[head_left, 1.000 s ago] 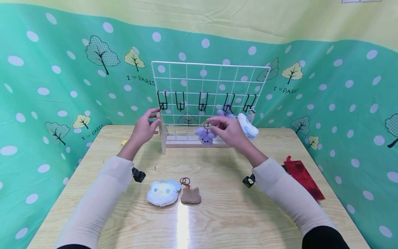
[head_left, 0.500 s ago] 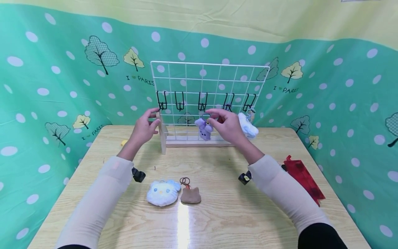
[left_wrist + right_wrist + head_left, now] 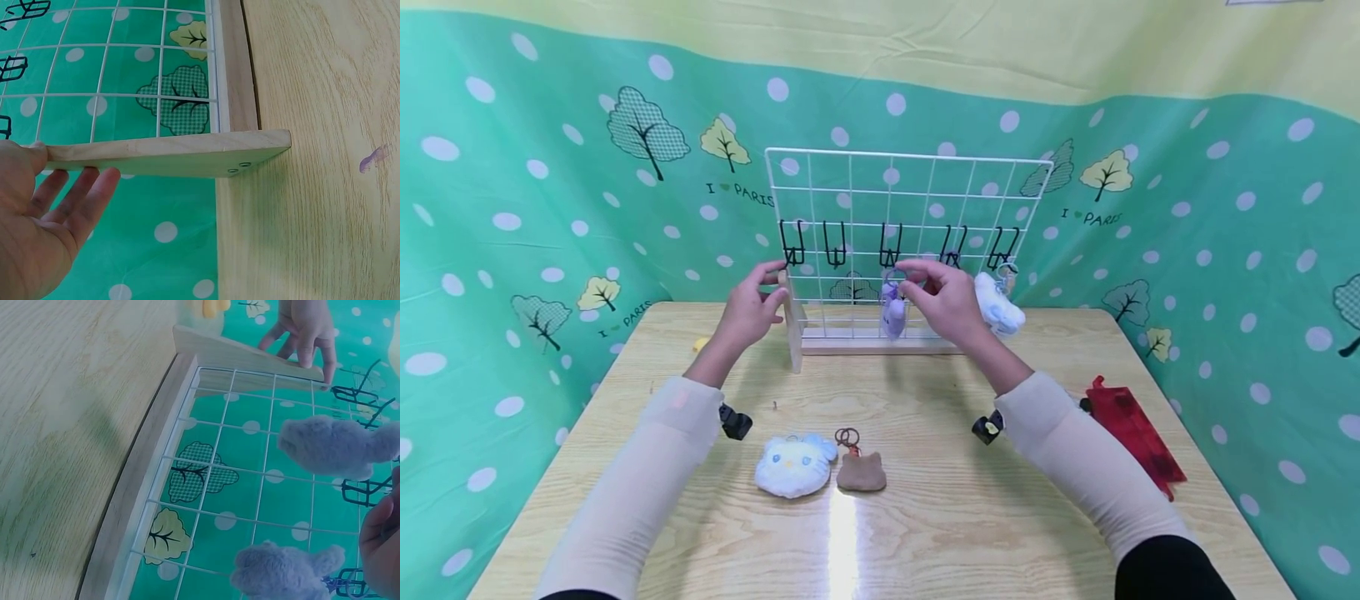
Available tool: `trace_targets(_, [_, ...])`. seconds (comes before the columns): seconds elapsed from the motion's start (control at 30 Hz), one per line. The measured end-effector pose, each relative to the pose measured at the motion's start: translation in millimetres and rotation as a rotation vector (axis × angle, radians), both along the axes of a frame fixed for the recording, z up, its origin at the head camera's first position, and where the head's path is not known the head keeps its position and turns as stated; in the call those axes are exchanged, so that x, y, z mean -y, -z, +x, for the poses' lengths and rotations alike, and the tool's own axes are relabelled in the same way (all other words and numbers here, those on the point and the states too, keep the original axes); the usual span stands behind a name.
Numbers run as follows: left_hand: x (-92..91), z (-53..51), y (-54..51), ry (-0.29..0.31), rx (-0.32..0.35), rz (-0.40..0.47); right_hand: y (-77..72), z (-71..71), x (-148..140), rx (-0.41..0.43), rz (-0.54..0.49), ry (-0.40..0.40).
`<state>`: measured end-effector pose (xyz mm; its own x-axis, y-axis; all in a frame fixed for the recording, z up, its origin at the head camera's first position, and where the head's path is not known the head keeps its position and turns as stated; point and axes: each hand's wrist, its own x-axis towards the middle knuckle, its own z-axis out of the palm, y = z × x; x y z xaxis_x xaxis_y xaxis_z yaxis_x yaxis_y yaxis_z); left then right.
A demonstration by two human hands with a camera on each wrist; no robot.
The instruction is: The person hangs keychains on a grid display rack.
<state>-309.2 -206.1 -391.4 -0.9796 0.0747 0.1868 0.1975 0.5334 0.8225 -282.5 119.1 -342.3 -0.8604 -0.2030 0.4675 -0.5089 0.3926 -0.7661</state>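
A white wire rack [image 3: 910, 192] with black hooks [image 3: 891, 243] stands on a wooden base. My left hand [image 3: 751, 307] holds its left wooden side panel [image 3: 169, 147], thumb on one face and fingers on the other. My right hand [image 3: 951, 304] pinches the ring of a purple plush keychain [image 3: 893, 318], which hangs side-on just below the middle hook. Whether the ring touches the hook cannot be told. Another plush [image 3: 281, 572] hangs from the neighbouring hook in the right wrist view. A white-and-blue plush [image 3: 998, 307] hangs at the rack's right end.
Nearer on the table [image 3: 925, 533] lie a white plush cat head [image 3: 793, 467] and a brown cat-shaped keychain [image 3: 861, 472] with rings. A red cloth item [image 3: 1135, 433] lies at the right. Something small and yellow [image 3: 700, 343] sits behind my left forearm.
My right hand has moved slightly left and up, bringing the purple keychain closer to the middle hook. The plush has turned from facing front to side-on. My left hand stays on the panel.
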Motion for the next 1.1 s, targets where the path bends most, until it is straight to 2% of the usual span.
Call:
trace_targets(0.57, [1.5,-1.7,1.4,0.007,-0.009,-0.003,5.3,-3.0,9,0.024,-0.004,0.076])
trace_targets(0.87, [0.9,-1.1,1.2,0.008,-0.013,-0.005,11.8,1.3,2,0.08,-0.052,0.053])
trace_targets(1.1, [1.4,-1.6,1.3,0.01,-0.009,0.001,16.4,9.3,-10,0.137,-0.006,0.04])
